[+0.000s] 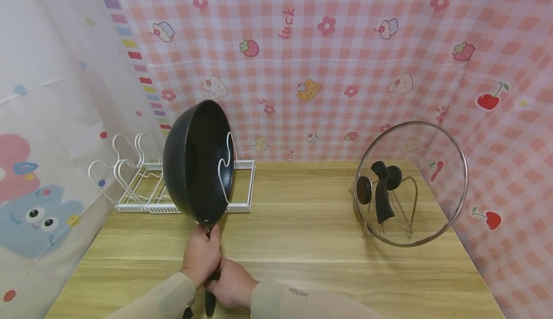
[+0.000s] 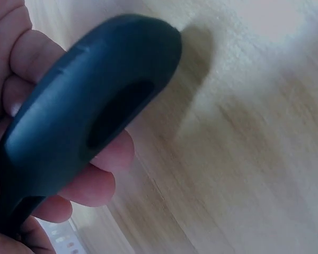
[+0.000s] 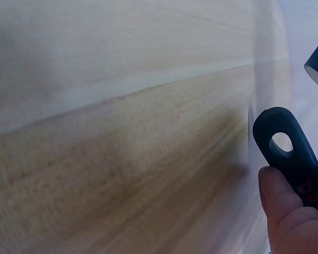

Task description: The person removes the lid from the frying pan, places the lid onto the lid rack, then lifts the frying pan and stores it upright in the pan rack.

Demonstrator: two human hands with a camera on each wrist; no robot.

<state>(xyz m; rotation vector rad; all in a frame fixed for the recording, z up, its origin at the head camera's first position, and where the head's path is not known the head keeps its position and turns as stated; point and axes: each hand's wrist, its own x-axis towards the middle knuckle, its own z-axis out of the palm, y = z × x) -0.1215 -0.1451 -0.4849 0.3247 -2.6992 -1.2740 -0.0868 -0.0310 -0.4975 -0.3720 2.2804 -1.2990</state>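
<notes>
A black wok (image 1: 174, 160) stands on its side in the white wire rack (image 1: 244, 206), its hollow facing right and its handle pointing toward me. My left hand (image 1: 202, 255) grips the handle close to the pan. Just below it, my right hand (image 1: 233, 283) holds the same handle nearer its end. In the left wrist view, curled fingers (image 2: 93, 185) lie behind the black handle (image 2: 58, 121). The right wrist view has the handle's rounded end (image 3: 270, 119), with its hanging hole, sticking out past my thumb (image 3: 281, 196).
White curved dividers (image 1: 125, 180) rise from the rack's left part. At the right, a glass lid (image 1: 465, 175) with a metal rim and black handle (image 1: 382, 196) stands upright in a wire holder (image 1: 414, 204). Pink checked cloth (image 1: 328, 55) hangs behind the wooden table (image 1: 302, 232).
</notes>
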